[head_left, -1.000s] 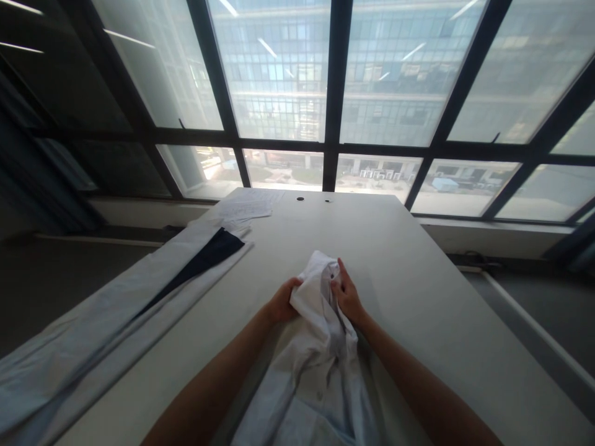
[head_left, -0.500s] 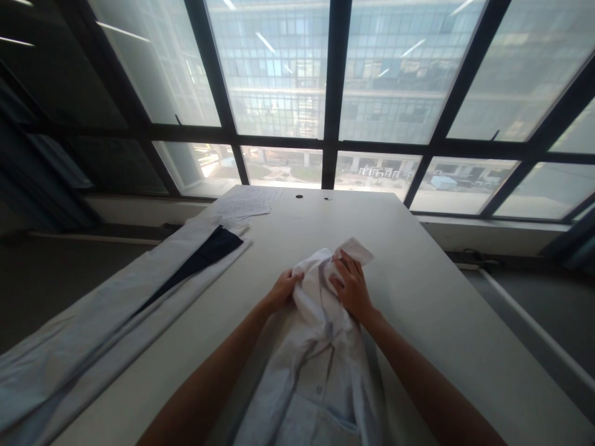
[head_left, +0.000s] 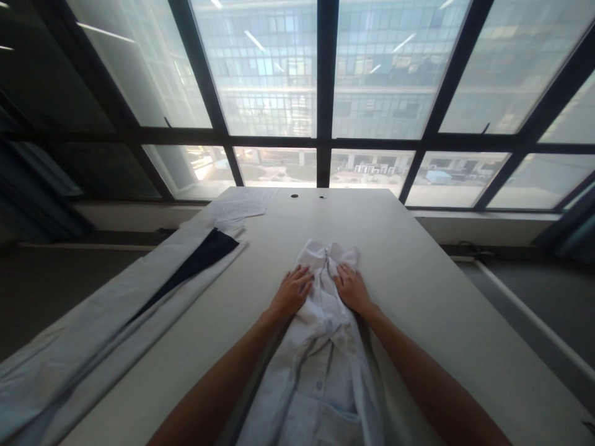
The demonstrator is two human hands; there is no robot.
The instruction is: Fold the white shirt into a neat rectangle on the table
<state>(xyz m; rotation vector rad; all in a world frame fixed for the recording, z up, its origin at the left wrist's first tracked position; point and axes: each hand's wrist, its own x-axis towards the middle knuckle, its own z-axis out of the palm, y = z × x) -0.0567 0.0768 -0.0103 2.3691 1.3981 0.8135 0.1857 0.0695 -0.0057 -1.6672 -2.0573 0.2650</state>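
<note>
A white buttoned garment, like a shirt or lab coat [head_left: 320,365], lies lengthwise on the white table [head_left: 418,297], its far end narrow and creased. A button and a pocket show on its near part. My left hand [head_left: 294,290] rests on the left edge of the cloth toward the far end, fingers stretched out flat. Opposite it, my right hand [head_left: 352,288] lies on the right edge, palm down with its fingers extended. Both hands press on the fabric without gripping it. The garment's nearest end runs out of view.
More folded white cloth [head_left: 116,297] with a dark navy piece [head_left: 195,263] lies along the table's left side. Printed papers [head_left: 239,207] sit at the far left corner. Beyond the far edge, where there is a round hole [head_left: 294,196], stand large windows [head_left: 372,74].
The far end of the garment, held up and bunched before, now lies flatter on the table. My left hand has let go of its pinch and spread out; my right hand has flattened too.
</note>
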